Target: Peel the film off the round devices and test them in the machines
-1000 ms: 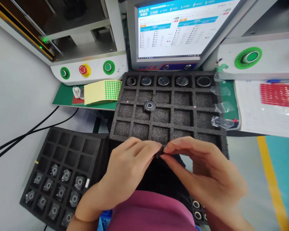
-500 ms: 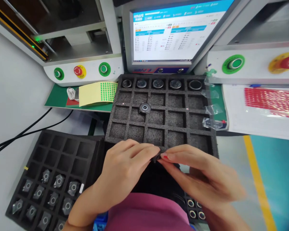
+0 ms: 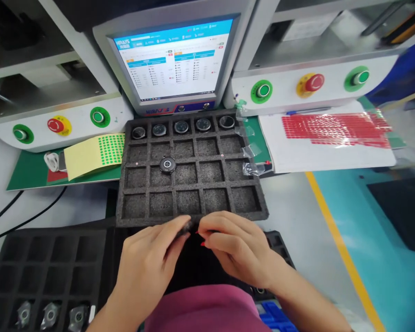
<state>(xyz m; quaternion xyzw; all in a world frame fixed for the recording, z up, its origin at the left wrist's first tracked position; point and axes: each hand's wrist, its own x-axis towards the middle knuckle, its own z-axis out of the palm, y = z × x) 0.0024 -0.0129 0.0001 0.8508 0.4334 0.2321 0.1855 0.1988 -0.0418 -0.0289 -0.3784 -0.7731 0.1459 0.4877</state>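
1. The person's left hand (image 3: 148,258) has a small dark piece (image 3: 183,229) gripped between thumb and fingers; its exact shape is mostly hidden from me.
2. The right hand (image 3: 235,246) is close beside it, fingers curled and tips drawn together toward the left; I can't tell whether anything is pinched there. Red shows at its fingertips.
3. Both hands, and that dark piece, are just at the near edge of a grey foam tray (image 3: 188,201).
4. On the tray's ribs, left of the middle, lies a round black watch (image 3: 168,164), its sensor side up.
5. Five round watch faces (image 3: 181,127) fill the tray's back row, one to a slot.
6. Behind the tray stands a lit monitor (image 3: 176,64).
7. To the left, on the green table (image 3: 27,173), lies a yellow sheet with green dots (image 3: 93,154).
8. Clear plastic scraps (image 3: 252,168) hang about the tray's right edge; farther right are red strips (image 3: 332,129) and a blue pen (image 3: 311,110) on white paper (image 3: 297,159).
9. Low on the left, a black tray (image 3: 57,246) carries plastic-wrapped pieces (image 3: 50,315).
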